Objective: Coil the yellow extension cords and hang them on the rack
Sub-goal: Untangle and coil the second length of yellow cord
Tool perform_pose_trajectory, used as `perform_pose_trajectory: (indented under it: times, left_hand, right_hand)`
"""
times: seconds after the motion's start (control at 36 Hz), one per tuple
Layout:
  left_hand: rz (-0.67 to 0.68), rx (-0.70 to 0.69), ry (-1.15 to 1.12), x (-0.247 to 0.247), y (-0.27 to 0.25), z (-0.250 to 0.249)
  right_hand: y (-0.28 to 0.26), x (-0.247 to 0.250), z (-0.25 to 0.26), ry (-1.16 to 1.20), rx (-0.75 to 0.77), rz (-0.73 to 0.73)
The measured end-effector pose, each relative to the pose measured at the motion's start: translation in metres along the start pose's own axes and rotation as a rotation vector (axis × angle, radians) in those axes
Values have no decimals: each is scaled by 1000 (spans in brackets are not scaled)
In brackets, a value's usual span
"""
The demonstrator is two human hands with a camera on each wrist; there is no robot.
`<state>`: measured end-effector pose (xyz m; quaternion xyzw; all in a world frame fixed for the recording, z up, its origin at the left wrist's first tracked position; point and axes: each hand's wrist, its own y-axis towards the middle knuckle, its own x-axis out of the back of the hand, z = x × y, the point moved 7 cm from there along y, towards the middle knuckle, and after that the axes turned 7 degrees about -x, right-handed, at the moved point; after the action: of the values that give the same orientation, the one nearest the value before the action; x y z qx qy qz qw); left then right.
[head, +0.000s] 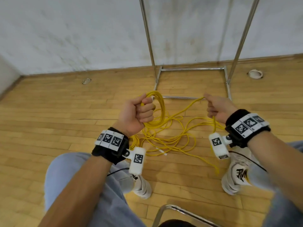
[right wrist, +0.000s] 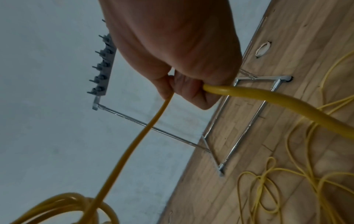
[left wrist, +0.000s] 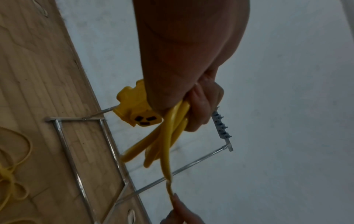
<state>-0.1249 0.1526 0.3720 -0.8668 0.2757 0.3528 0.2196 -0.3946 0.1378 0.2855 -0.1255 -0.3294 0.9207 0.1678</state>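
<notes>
Left hand (head: pixel 134 114) is closed around several loops of the yellow extension cord (head: pixel 159 112), and the coil hangs from the fist above the wooden floor (head: pixel 49 112). In the left wrist view the yellow socket end (left wrist: pixel 134 104) sticks out beside the thumb. Right hand (head: pixel 218 108) grips one strand of the same cord, which runs between the two hands. More cord lies loose and tangled on the floor between the person's shoes (head: pixel 236 174). Behind it the metal rack (head: pixel 191 69) stands against the white wall (head: pixel 82 30), and its row of hooks (right wrist: pixel 104 63) shows in the right wrist view.
</notes>
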Motion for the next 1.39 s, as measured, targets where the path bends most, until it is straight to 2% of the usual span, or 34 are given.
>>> perform_pose_trajectory:
  times: [0.33, 0.47, 0.58, 0.69, 0.81, 0.89, 1.03, 1.22, 1.39]
  left_hand:
    - [196, 281, 168, -19, -5, 40]
    - [163, 337, 226, -13, -7, 51]
    - [19, 266, 246, -5, -6, 55]
    - [-125, 128, 219, -1, -3, 49]
    - [-169, 15, 204, -3, 1, 40]
    - [-174, -26, 187, -4, 1, 35]
    - [-148, -2, 212, -5, 0, 38]
    - [-141, 67, 340, -8, -1, 50]
    - [-154, 62, 402, -12, 0, 50]
  right_hand:
    - [-9, -4, -2, 65, -11, 21]
    - [-26, -16, 9, 74, 41, 90]
    - [-48, -34, 18, 70, 112, 188]
    - [-74, -54, 16, -153, 278, 262]
    - [-98, -73, -1, -474, 471, 260]
    - [-107, -84, -13, -559, 565, 264]
    - [-102, -80, -17, -390, 524, 213]
    - [-113, -77, -5, -147, 546, 299]
    - [-128, -81, -1, -135, 599, 381]
